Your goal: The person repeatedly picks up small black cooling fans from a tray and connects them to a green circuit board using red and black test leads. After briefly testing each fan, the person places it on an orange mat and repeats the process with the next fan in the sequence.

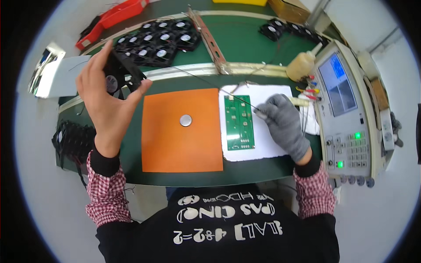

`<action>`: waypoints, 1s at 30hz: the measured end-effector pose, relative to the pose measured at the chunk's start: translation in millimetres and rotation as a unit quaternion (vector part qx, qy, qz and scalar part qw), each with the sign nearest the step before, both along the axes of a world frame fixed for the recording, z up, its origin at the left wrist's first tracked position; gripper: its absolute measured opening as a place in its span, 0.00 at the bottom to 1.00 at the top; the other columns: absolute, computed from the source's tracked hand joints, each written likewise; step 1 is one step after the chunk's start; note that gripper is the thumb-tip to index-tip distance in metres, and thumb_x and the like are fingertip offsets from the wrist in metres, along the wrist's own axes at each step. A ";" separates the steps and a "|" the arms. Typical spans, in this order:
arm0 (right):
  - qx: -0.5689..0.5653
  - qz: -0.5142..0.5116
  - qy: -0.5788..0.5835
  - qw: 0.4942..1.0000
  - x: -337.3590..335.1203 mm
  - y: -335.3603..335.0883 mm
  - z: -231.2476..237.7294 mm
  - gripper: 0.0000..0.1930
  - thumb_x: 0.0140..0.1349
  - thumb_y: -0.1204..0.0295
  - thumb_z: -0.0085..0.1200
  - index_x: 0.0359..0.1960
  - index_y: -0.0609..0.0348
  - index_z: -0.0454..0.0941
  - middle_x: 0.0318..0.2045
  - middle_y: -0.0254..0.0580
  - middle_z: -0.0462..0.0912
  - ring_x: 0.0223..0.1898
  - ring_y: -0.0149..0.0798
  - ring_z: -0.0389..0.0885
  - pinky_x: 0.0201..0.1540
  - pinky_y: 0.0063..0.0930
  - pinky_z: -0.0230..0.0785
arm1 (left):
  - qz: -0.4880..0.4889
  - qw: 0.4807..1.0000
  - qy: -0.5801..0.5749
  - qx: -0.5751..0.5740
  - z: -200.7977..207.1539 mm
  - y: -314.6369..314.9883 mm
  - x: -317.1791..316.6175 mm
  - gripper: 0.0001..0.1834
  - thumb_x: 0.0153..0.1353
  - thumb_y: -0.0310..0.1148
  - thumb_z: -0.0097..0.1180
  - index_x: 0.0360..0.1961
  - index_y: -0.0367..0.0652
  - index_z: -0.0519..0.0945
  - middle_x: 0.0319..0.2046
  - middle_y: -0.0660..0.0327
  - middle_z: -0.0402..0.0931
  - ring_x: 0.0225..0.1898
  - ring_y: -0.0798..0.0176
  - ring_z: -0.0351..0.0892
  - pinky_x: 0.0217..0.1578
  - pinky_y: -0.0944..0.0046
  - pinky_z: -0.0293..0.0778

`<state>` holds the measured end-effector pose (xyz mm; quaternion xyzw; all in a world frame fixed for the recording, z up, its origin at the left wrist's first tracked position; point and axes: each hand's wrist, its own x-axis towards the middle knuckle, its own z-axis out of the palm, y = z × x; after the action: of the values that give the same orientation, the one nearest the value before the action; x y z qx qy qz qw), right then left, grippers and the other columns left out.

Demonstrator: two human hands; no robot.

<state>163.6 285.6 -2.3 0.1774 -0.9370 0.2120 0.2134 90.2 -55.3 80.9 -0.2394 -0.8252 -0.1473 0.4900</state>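
- A black fan (pixel 124 66) is sitting tilted in the left hand (pixel 103 90), beyond the upper left corner of an orange mat (pixel 182 151); its near edge is slanting down to the right.
- The left hand is holding it with thumb and fingers spread wide around the frame.
- The right hand (pixel 283 125), gloved in grey, is closing its fingertips on a thin dark wire (pixel 237 98).
- The wire's long axis is running from the upper left down to those fingertips, passing over the upper part of a green circuit board (pixel 239 131). The right hand is hovering just right of the board; the left is hanging well apart, across the mat.
- The board is lying on a white sheet (pixel 272 147); a silver disc (pixel 186 120) is resting on the mat.
- Farther out, more fans (pixel 162 41) are lying bunched, and an instrument (pixel 346 87) is standing at the right.
- Fingers and palm are covering part of the held fan; the wire's far end is blending into the dark fans, so whether it is joining the held one I cannot tell. A pale bit at the gloved fingertips is showing too small to identify.
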 end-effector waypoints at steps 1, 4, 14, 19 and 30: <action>-0.116 0.029 -0.029 0.992 -7.5 1.3 -12.3 0.08 0.56 0.72 0.63 0.35 0.59 0.82 0.28 0.42 0.78 0.33 0.44 0.79 0.40 0.32 0.74 | -0.049 0.996 -0.041 0.056 -13.4 4.8 -3.3 0.43 0.35 0.31 0.77 0.59 0.41 0.73 0.53 0.56 0.74 0.55 0.53 0.69 0.56 0.57 0.64; -0.406 0.020 -0.222 0.886 -14.6 -19.1 -4.9 0.07 0.56 0.73 0.63 0.36 0.61 0.82 0.27 0.41 0.79 0.32 0.40 0.81 0.41 0.29 0.75 | -0.205 0.951 -0.207 0.104 -51.6 23.5 -2.9 0.49 0.28 0.37 0.81 0.56 0.39 0.72 0.50 0.55 0.73 0.52 0.53 0.70 0.54 0.57 0.65; -0.160 0.056 -0.101 0.980 -23.5 -18.0 -34.9 0.07 0.52 0.78 0.63 0.33 0.59 0.79 0.34 0.40 0.77 0.37 0.41 0.79 0.44 0.33 0.73 | -0.276 0.856 -0.431 -0.073 -91.3 33.2 1.9 0.56 0.30 0.45 0.79 0.63 0.37 0.67 0.55 0.50 0.68 0.56 0.44 0.64 0.59 0.49 0.62; -0.172 0.088 -0.127 0.973 -27.6 -17.6 -28.0 0.09 0.49 0.78 0.65 0.32 0.58 0.80 0.33 0.40 0.77 0.37 0.43 0.78 0.42 0.34 0.73 | -0.303 0.913 -0.240 -0.129 -86.8 23.2 2.7 0.51 0.36 0.44 0.77 0.62 0.38 0.67 0.52 0.50 0.71 0.52 0.47 0.69 0.55 0.50 0.65; -0.163 0.112 -0.086 0.977 -27.1 -16.1 -35.0 0.10 0.47 0.78 0.66 0.34 0.58 0.82 0.35 0.42 0.79 0.38 0.44 0.80 0.43 0.35 0.75 | -0.633 0.248 -0.547 0.489 -18.0 -7.6 42.6 0.14 0.65 0.28 0.54 0.50 0.32 0.73 0.36 0.45 0.76 0.36 0.48 0.80 0.37 0.48 0.76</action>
<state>136.5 269.5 -37.3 0.2252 -0.8790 0.3987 0.1330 132.8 -62.9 62.9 -0.2617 -0.2492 -0.8809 -0.3057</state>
